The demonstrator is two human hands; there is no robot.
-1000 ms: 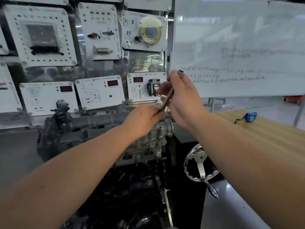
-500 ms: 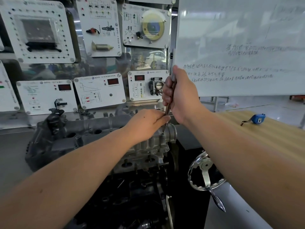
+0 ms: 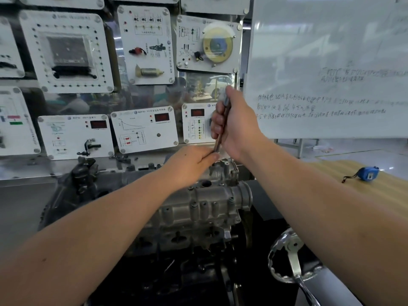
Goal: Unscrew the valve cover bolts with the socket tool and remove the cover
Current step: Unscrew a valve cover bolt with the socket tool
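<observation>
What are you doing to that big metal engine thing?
A person is working on the engine with a socket tool. The right hand grips the tool's handle, standing nearly upright. The left hand rests at the tool's lower end, on top of the engine. The valve cover is not off yet.

right hand (image 3: 237,122) fisted round socket tool (image 3: 220,131), raised above engine (image 3: 198,208) | left hand (image 3: 189,164) lower, fingertips at tool's bottom end | both forearms extended

Two hands (image 3: 189,162), one socket tool (image 3: 220,133), one engine (image 3: 198,208)
</observation>
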